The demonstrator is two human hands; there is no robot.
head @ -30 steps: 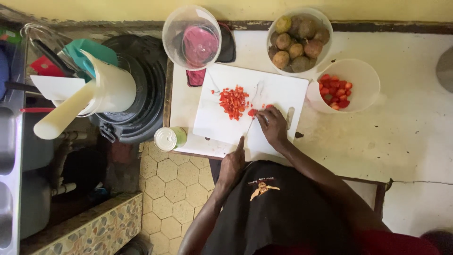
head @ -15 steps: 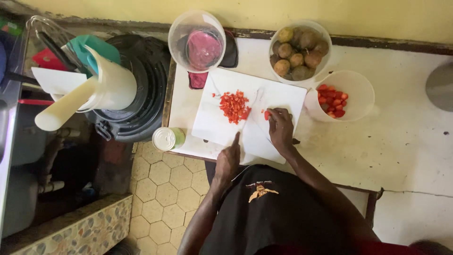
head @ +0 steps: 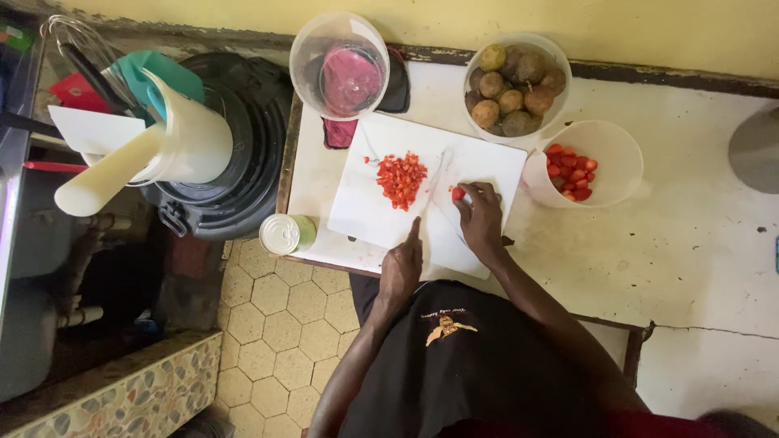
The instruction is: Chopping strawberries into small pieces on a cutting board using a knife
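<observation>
Head view, looking straight down. White cutting board (head: 381, 207) sits centre frame on a worn white counter (head: 698, 243). Left hand (head: 402, 268) at the board's lower edge, closed around a knife (head: 432, 191) handle, index finger stretched along the spine; blade angles up toward the chopped pile. Right hand (head: 480, 217) just right of the blade, fingertips curled together, pinching a small red tomato piece (head: 458, 193) against the board.

Pile of diced tomato (head: 401, 178) lies left of the blade, mid-board, apart from both hands.

Around it:
- clear tub of whole small tomatoes (head: 596, 166), touching the board's right edge
- bowl of brown-green round fruits (head: 515, 85), upper right of the board
- clear container with pink lid (head: 341, 69), top centre, overlapping the board's upper corner
- tin can (head: 284, 234), left of the board at the counter edge
- white jug (head: 174, 150) on black bin (head: 256, 154), upper left

Nothing blocks the blade's line.
</observation>
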